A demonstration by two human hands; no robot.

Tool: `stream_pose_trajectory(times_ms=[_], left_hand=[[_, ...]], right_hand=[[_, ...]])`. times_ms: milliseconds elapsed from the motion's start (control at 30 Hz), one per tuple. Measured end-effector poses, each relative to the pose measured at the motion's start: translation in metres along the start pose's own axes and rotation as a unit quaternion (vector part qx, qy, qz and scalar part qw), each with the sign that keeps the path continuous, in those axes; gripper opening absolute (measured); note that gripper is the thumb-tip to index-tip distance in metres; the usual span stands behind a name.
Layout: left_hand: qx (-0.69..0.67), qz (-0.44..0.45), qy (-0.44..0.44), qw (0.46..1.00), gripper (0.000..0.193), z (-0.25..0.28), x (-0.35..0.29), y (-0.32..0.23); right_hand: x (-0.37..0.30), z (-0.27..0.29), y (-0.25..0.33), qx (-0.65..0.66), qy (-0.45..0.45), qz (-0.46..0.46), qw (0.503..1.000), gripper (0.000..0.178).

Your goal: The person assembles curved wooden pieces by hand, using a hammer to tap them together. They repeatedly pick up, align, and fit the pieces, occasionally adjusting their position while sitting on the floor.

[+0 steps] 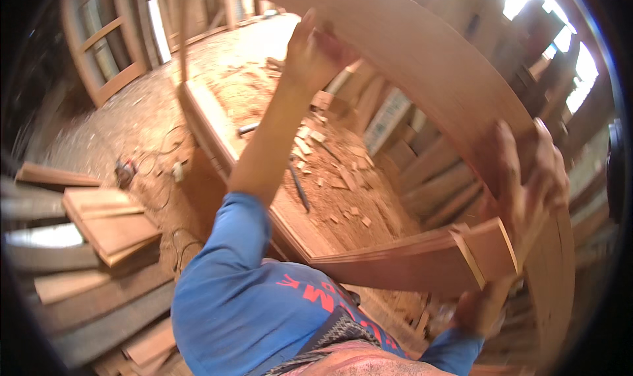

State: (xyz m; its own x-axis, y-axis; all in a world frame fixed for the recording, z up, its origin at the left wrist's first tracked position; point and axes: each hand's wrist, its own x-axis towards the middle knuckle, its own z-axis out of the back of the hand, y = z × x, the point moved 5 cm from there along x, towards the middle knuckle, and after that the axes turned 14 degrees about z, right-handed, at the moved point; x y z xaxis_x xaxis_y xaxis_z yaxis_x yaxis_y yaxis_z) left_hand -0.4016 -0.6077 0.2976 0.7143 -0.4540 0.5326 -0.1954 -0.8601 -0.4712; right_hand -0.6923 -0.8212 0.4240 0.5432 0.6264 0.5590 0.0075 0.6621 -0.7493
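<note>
While raised above the workbench [217, 122], gripped at two places: curved wooden arch [428, 59], broad and reddish-brown. Sweeps from 12 o'clock at the top of the view, round through 2 o'clock, down to about 5 o'clock at the right rim. Long axis bowed, hollow side facing 8 o'clock, toward the body.

Left hand [313, 53] far out at 12 o'clock, arm stretched nearly straight, fingers curled over the arch's inner edge and closed on it. Right hand [531, 178] at 3 o'clock, much closer in, elbow bent, fingers hooked over the arch's inner edge with the palm against its face, closed on it likewise. Cannot tell how firmly either thumb presses behind the wood.

Just below the right hand, at 4 o'clock: straight board [409, 260], lying almost level, its pale square end meeting the arch close to the wrist. Joined or merely touching, cannot tell. No hand on the board itself.

So: arch ahead and to the right, right hand nearer to the body and nearest to the board's end, left hand on the far upper stretch.

Below, at the centre, offcuts [330, 171] and sawdust scattered over the workbench. At 8 o'clock, stacked planks [109, 224] on the floor. At 10 o'clock, a wooden frame [109, 53] leaning against the wall.
</note>
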Motion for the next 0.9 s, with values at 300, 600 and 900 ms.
stream_pose_trajectory(times_ms=[300, 600, 900], left_hand=[[0.015, 0.134, 0.107, 0.985, 0.081, -0.115, -0.027, 0.131], [-0.025, 0.074, 0.000, 0.997, 0.047, -0.148, -0.025, 0.139], [-0.025, 0.066, -0.034, 0.997, 0.060, -0.134, -0.041, 0.145]], right_hand=[[-0.005, -0.001, -0.002, 0.010, 0.006, -0.020, 1.000, 0.063], [-0.004, 0.011, -0.020, 0.114, 0.018, 0.031, 0.993, 0.078], [-0.057, 0.023, -0.093, 0.190, 0.200, -0.244, 0.930, 0.067]])
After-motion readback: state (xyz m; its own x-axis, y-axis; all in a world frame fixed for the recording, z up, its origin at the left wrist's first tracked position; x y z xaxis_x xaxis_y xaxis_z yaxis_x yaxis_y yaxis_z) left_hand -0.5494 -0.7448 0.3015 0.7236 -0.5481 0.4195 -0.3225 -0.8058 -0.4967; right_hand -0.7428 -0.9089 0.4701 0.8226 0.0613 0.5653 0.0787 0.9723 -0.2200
